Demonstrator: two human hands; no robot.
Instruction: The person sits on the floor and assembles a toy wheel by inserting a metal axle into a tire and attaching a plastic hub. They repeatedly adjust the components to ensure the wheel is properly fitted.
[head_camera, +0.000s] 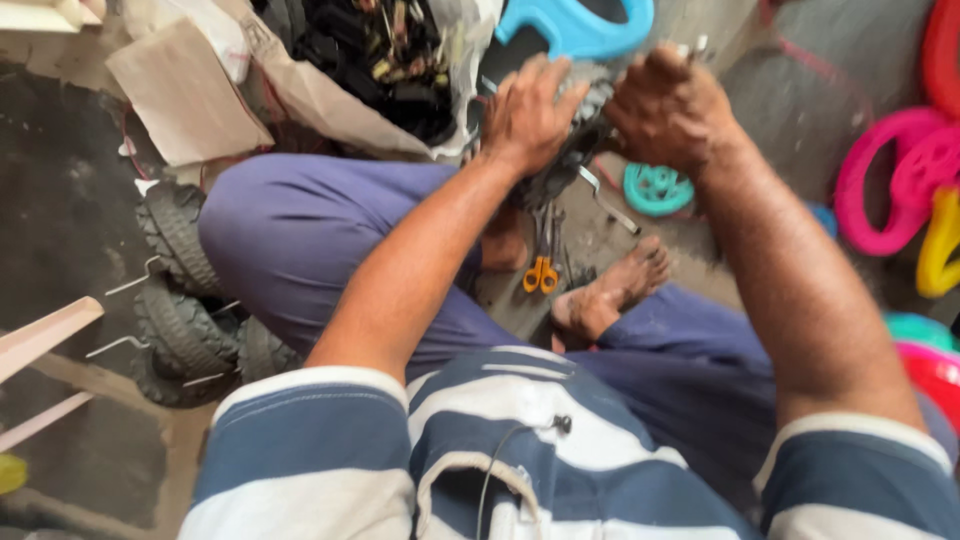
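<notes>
I sit on the floor with legs folded, in purple trousers and a striped shirt. My left hand (525, 110) and my right hand (668, 105) both grip a small black treaded tyre (570, 150) held up in front of me, above my feet. The tyre is mostly hidden behind the hands. Something small and metallic sticks out above my right hand, too blurred to identify. Orange-handled scissors (541, 272) lie on the floor between my feet, beside a metal tool (605, 200).
Several black tyres (180, 300) with wire rods lie at my left. A sack of dark parts (385, 55) and a blue plastic piece (575, 25) are ahead. A teal wheel (657, 188) and pink and yellow plastic rims (900, 180) lie at right.
</notes>
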